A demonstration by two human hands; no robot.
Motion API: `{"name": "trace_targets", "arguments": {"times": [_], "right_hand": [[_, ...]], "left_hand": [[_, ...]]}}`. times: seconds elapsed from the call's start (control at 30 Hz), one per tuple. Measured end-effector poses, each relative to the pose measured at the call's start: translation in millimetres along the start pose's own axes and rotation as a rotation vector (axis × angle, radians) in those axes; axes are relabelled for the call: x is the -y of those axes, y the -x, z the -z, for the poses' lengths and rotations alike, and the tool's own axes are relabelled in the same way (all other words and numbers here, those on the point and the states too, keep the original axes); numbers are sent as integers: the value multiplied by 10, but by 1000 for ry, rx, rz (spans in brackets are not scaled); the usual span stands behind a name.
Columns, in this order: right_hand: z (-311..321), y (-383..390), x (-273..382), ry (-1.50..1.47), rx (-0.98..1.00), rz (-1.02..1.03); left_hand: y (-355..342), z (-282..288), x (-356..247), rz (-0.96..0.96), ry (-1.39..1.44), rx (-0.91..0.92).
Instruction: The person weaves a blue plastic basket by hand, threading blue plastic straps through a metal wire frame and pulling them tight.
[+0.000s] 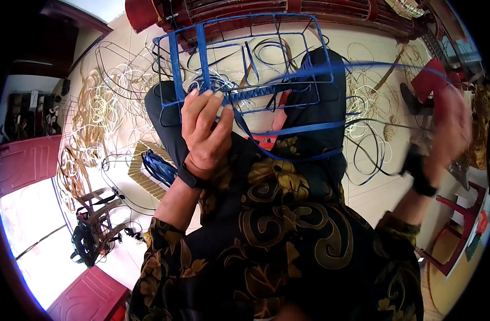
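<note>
A rectangular wire frame (245, 95) rests across my knees, its rods partly wrapped in blue strip. My left hand (208, 125) is closed over the frame's near edge, fingertips at a wrapped crossbar. My right hand (451, 120) is raised far out to the right and smeared by motion. From the frame's middle rod a blue plastic strip (357, 65) stretches across to the fingers of that hand, which seem closed on its end. Another length of blue band (304, 129) loops below the frame over my lap. Behind my left fingers, the frame's edge is hidden.
Tangled tan and white strips (103, 107) cover the floor at left, with more at right. A bundle of blue strips (160, 170) lies by my left thigh. Dark red wooden furniture (287, 10) stands along the far side. A red stool (87, 294) is at lower left.
</note>
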State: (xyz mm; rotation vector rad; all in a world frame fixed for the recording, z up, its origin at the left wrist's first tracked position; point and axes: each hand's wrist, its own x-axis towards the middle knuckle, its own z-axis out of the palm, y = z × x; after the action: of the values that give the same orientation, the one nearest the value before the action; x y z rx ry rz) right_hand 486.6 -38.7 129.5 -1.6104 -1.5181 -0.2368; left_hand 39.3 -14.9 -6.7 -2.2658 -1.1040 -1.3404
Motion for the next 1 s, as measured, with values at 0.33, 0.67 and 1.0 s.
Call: {"name": "trace_targets", "arguments": {"times": [0.33,0.67,1.0], "right_hand": [[3703,434,-2609,1114,-61,-659],[-386,636,333,-249,580,-14],[-1771,993,1813,-771,1104,-201]], "left_hand": [[-9,4,48,-43,33,38],[-22,38,33,-36,-12,67],[3,-18,16,-2,-52,32]]}}
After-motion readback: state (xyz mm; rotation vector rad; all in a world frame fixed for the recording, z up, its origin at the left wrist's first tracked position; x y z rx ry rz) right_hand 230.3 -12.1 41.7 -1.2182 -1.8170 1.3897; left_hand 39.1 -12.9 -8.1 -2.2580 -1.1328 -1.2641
